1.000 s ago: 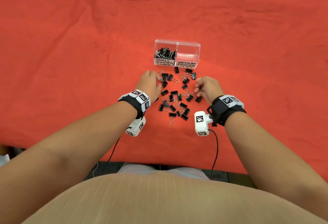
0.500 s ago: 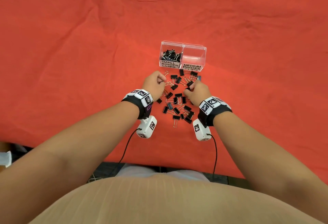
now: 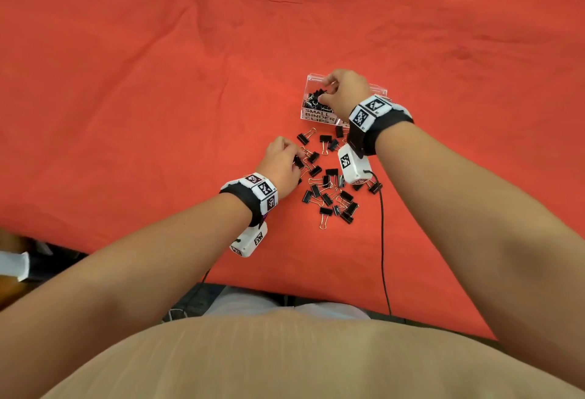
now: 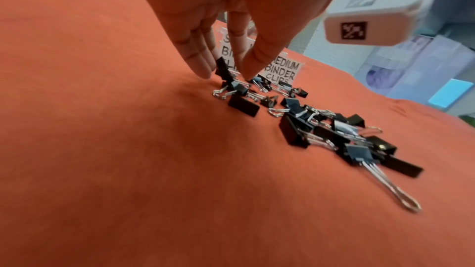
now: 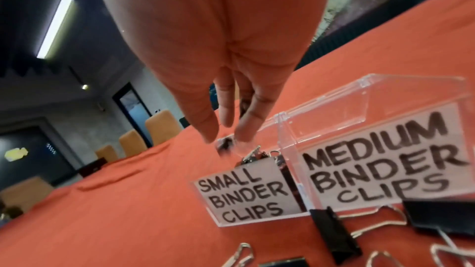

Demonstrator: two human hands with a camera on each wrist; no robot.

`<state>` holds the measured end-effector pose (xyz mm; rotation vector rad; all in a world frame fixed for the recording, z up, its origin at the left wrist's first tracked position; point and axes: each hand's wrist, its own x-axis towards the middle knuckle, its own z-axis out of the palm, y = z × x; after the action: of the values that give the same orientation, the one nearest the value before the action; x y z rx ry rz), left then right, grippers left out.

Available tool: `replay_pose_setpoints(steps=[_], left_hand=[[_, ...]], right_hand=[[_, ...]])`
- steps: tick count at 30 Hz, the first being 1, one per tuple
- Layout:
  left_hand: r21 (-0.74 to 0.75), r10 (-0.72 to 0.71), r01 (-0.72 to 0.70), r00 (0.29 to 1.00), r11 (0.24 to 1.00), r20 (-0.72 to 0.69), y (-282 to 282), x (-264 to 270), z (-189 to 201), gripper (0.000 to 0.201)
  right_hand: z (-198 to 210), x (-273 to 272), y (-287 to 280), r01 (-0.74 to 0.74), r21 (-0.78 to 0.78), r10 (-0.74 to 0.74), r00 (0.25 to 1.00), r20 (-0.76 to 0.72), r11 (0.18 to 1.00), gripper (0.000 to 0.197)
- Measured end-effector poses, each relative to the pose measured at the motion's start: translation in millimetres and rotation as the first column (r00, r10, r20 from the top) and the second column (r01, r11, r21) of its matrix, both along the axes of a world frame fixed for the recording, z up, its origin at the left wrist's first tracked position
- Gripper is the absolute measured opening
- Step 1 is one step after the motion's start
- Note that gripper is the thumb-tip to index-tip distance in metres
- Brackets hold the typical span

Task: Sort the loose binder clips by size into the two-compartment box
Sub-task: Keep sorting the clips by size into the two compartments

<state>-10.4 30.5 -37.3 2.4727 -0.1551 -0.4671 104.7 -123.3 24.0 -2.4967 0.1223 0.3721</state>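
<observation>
A clear two-compartment box (image 3: 311, 77) (image 5: 372, 88) stands on the red cloth. Its left side, labelled SMALL BINDER CLIPS (image 5: 246, 196), holds several small black clips (image 3: 313, 99); the side labelled MEDIUM BINDER CLIPS (image 5: 380, 161) looks bare inside. Loose black clips (image 3: 332, 193) (image 4: 321, 129) lie scattered in front of the box. My right hand (image 3: 327, 88) (image 5: 225, 139) hangs over the small side, with a blurred small clip (image 5: 226, 147) at its fingertips. My left hand (image 3: 296, 153) (image 4: 228, 72) pinches a black clip (image 4: 223, 68) at the pile's left edge.
Red cloth (image 3: 158, 113) covers the whole table, and its front edge runs just before my body. The right wrist camera (image 3: 353, 166) (image 4: 380, 13) hangs over the pile, its cable (image 3: 382, 240) trailing toward me. Orange chairs (image 5: 162, 127) stand beyond the far side.
My right hand has left the pile and moved forward over the small compartment. My left hand stays at the pile's left edge, its fingers closed on a clip.
</observation>
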Motion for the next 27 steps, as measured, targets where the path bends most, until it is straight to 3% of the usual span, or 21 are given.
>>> replay_pose_setpoints(steps=[4, 7, 11, 15, 19, 22, 27], left_hand=[[0.083, -0.131, 0.121, 0.984, 0.989, 0.123, 1, -9, 1, 0.023], [0.126, -0.307, 0.295, 0.947, 0.947, 0.093, -5, -12, -1, 0.027], [0.198, -0.483, 0.464, 0.874, 0.863, 0.058, -12, -16, -7, 0.039], [0.218, -0.477, 0.458, 0.878, 0.862, 0.041, -9, -9, -4, 0.051], [0.242, -0.457, 0.435, 0.888, 0.867, 0.042, -3, -3, 0, 0.059], [0.212, -0.474, 0.45, 0.877, 0.867, 0.08, -5, -8, 3, 0.051], [0.187, -0.519, 0.497, 0.849, 0.848, 0.097, -16, -21, 4, 0.03]], right_hand=[[1, -13, -10, -0.037, 0.009, 0.036, 0.997, 0.066, 0.999, 0.031], [2, -44, -25, 0.002, 0.109, -0.011, 0.996, 0.086, 0.994, 0.025], [-18, -104, -42, -0.067, 0.103, 0.077, 0.993, -0.093, 0.992, 0.018], [-43, -145, -58, -0.147, -0.011, 0.142, 0.966, -0.215, 0.989, 0.024], [-47, -155, -77, 0.004, 0.009, -0.004, 0.997, -0.071, 1.0, 0.032], [-44, -167, -80, 0.118, 0.048, -0.118, 0.993, -0.015, 0.992, 0.027], [-58, -194, -65, 0.012, 0.051, -0.006, 0.991, -0.133, 0.999, 0.018]])
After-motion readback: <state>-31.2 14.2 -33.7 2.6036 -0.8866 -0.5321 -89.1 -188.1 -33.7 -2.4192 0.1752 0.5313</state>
